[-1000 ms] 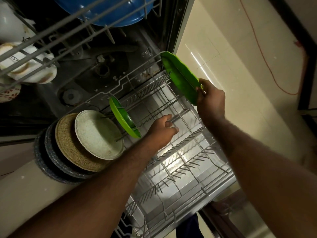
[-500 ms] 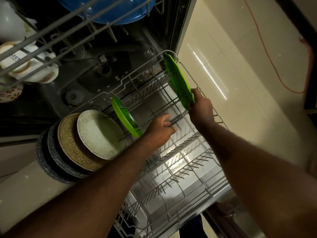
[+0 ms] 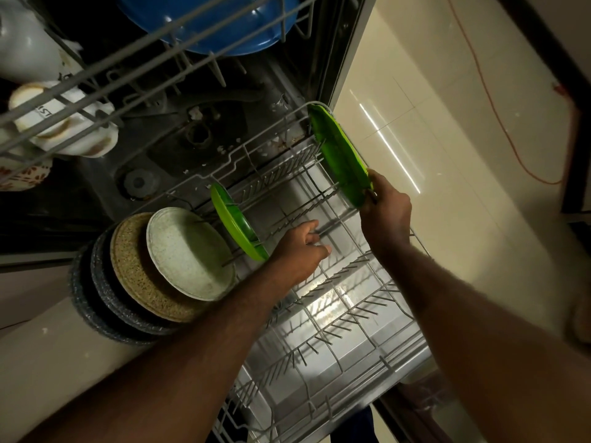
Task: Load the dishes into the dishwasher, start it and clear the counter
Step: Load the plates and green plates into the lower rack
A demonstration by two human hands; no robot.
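Glossy plastic meets grey coated wire in a dishwasher's lower rack [image 3: 332, 282].
The far green plate [image 3: 339, 155] and near green plate [image 3: 236, 225] shine smooth like plastic; the pale plate [image 3: 188, 251], tan plate [image 3: 137, 270] and dark grey plate [image 3: 96, 302] look matt and speckled. The door's inner panel [image 3: 351, 375] gleams as metal, the floor tiles [image 3: 447, 193] glossy.
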